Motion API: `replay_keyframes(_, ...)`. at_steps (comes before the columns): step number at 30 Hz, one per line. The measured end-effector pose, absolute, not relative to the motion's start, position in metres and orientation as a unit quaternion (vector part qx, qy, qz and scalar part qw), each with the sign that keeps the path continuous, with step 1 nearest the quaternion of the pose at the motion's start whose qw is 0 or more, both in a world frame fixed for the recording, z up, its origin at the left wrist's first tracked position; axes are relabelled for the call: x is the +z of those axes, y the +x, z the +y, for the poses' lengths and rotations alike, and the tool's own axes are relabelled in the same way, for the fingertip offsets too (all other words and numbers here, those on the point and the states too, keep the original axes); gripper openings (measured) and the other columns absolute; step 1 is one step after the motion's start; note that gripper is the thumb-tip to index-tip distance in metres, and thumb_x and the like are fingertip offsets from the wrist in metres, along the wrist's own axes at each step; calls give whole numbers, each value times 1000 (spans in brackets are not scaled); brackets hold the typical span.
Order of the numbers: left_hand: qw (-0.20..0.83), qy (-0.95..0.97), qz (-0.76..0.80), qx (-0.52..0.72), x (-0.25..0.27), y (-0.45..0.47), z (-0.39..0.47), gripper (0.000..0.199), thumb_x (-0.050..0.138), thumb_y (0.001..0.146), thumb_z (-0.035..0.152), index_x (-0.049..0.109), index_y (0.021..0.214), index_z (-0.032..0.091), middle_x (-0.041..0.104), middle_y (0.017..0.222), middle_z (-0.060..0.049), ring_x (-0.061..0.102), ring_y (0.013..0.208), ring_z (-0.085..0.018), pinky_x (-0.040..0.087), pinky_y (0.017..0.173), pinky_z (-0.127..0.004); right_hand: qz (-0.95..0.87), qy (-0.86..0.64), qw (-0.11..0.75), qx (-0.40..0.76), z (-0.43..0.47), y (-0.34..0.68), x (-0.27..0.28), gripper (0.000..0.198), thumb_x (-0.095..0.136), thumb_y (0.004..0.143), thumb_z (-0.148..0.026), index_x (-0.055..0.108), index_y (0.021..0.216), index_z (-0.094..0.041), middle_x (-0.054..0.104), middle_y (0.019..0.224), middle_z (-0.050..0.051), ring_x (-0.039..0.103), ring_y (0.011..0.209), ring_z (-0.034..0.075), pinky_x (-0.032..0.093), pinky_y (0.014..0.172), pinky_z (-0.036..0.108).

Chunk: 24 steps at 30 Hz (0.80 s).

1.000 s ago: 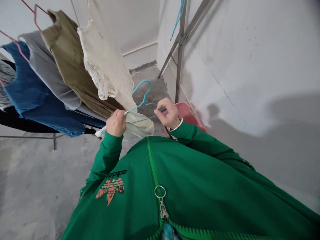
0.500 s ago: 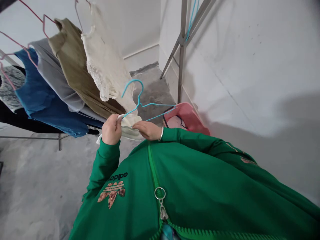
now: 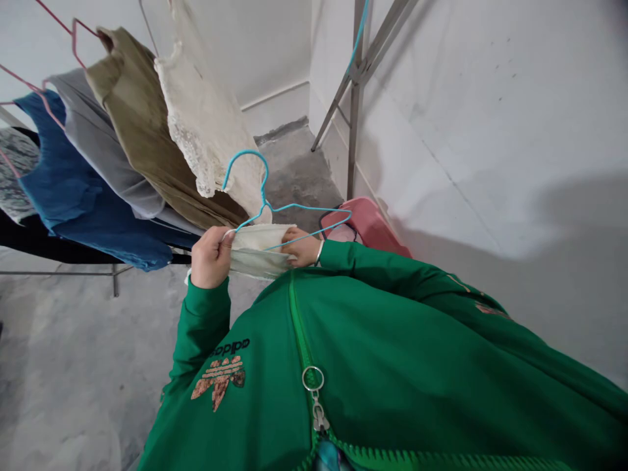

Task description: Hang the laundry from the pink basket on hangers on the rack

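White garment pinched over the end of a turquoise hanger

The left hand has its grip pressed together, thumb against fingers, pinching the white garment's edge where the hanger's left end meets it. The right hand sits at 3 o'clock from the left, its fingertips partly covered by the cloth; I cannot tell whether that grip is spread or pinching.

The white garment is between the 2 hands, just in front of the green jacket. It looks thin and slightly see-through, creamy along the top and faintly greenish below. The hanger's hook stands at 1 o'clock from the left hand; its right end is bare.

Between 2 and 3 o'clock from the right hand is a pink basket, with a pale item inside; what the item is cannot be made out.

From the left hand, a cream lace garment hangs at 12 o'clock, olive clothing at 11, a grey garment at 10. A metal stand rises at 1 o'clock from the right hand.
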<state>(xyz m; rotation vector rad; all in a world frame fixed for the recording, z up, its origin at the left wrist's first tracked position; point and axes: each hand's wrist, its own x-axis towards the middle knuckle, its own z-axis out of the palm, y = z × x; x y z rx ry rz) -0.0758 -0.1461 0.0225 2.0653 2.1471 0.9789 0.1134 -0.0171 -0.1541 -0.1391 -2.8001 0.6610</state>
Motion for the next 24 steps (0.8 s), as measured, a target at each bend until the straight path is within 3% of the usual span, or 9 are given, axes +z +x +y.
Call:
replay_keyframes(4, -20, 633, 713, 299, 19, -99, -153, 29, 53, 91, 40, 67, 80, 17, 61, 70, -4, 54, 64, -14, 43, 62, -25, -955, -154, 152, 202, 14, 152, -158, 17, 64, 76, -31, 70, 83, -16, 68, 99, 13, 58, 103, 27, 34, 103, 54)
replay_keyframes(8, -41, 621, 736, 266, 6, -119, -159, 29, 54, 90, 41, 71, 84, 19, 57, 68, -2, 51, 62, -14, 40, 60, -25, -927, -221, 220, 209, 37, 185, -154, 14, 57, 82, -26, 68, 86, -18, 71, 98, 10, 59, 104, 25, 27, 105, 57)
replay_keyframes(14, -127, 602, 770, 168, -13, -121, -154, 30, 54, 91, 45, 72, 87, 22, 50, 70, -3, 46, 63, -15, 27, 55, -27, -915, -158, 294, 225, 34, 203, -126, 19, 55, 88, -31, 64, 76, -19, 70, 87, 9, 63, 92, 23, 45, 91, 48)
replay_keyframes(18, -156, 570, 770, 242, -12, -115, -147, 32, 53, 92, 45, 71, 86, 20, 50, 70, -3, 47, 65, -15, 32, 59, -27, -904, -63, 312, 287, 15, 212, -97, 22, 54, 93, -35, 66, 102, -19, 70, 107, 11, 64, 106, 20, 53, 92, 40)
replay_keyframes(21, -127, 575, 746, 310, -6, -113, -143, 31, 52, 92, 43, 69, 84, 19, 51, 68, -3, 48, 64, -15, 37, 63, -27, -884, -164, 350, 265, 14, 214, -86, 36, 51, 95, -40, 60, 124, -20, 63, 126, 14, 57, 121, 24, 48, 103, 47)
replay_keyframes(24, -95, 597, 723, 334, 2, -113, -140, 30, 53, 91, 41, 68, 81, 18, 51, 66, -2, 48, 60, -13, 39, 60, -26, -885, -243, 327, 225, 28, 207, -92, 52, 54, 93, -47, 52, 136, -17, 57, 135, 17, 53, 126, 30, 43, 108, 54)
